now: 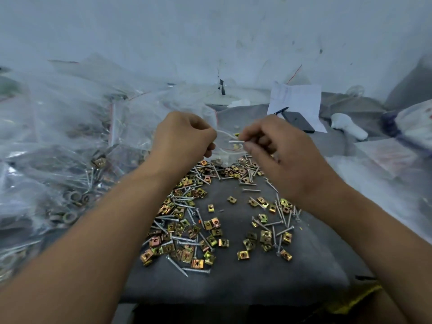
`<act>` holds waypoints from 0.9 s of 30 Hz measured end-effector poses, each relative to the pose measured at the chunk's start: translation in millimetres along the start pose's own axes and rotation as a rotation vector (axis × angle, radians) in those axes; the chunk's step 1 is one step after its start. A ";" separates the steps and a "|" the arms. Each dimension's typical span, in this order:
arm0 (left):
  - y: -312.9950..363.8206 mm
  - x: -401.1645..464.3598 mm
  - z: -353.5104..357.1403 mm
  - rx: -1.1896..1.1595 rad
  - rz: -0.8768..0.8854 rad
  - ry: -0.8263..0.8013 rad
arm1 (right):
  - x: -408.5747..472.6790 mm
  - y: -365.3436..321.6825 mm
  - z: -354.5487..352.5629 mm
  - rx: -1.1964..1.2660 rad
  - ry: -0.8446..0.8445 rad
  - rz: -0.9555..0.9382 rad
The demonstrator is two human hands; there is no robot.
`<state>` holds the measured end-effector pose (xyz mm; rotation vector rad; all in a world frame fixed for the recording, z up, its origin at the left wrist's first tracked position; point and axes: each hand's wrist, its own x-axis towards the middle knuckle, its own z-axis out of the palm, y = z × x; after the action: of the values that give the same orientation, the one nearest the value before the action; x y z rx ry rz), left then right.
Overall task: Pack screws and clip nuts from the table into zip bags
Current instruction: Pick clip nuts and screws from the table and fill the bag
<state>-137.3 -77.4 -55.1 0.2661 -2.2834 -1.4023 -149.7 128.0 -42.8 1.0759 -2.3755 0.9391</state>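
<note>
Left hand (184, 136) pinches a clear zip bag (225, 146); right hand (278, 155) grips a silver screw (236, 141) at its mouth. Brassy clip nuts (211, 230) litter the desk (233, 284); filled bags (58, 141) crowd its left edge.

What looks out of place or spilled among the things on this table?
A small orange bit lies among the silver screws and brass-coloured clip nuts strewn loose over the grey cloth; what it is, I cannot tell. Nothing looks damaged.

2 hands (184, 136), 1 pen (281, 110), 1 paper (301, 97).
</note>
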 end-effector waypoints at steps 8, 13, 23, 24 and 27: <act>6.5 -3.9 0.7 0.002 0.004 0.007 | 18.2 16.0 11.8 -0.167 0.001 0.037; 6.3 -4.2 0.6 0.016 0.005 0.003 | 23.0 7.9 15.8 -0.226 -0.022 -0.060; 8.8 -7.9 -0.1 0.049 0.046 0.018 | 20.8 -13.4 21.5 -0.441 -0.027 0.009; 9.4 -8.3 -0.3 0.052 0.050 0.020 | 20.8 -13.1 21.7 -0.451 -0.006 0.048; 11.2 -9.6 0.4 0.053 0.051 0.019 | 20.5 -11.8 22.7 -0.446 0.005 0.101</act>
<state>-128.2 -68.2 -47.9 0.2349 -2.2975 -1.3106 -155.1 95.6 -42.4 0.7848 -2.4863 0.4036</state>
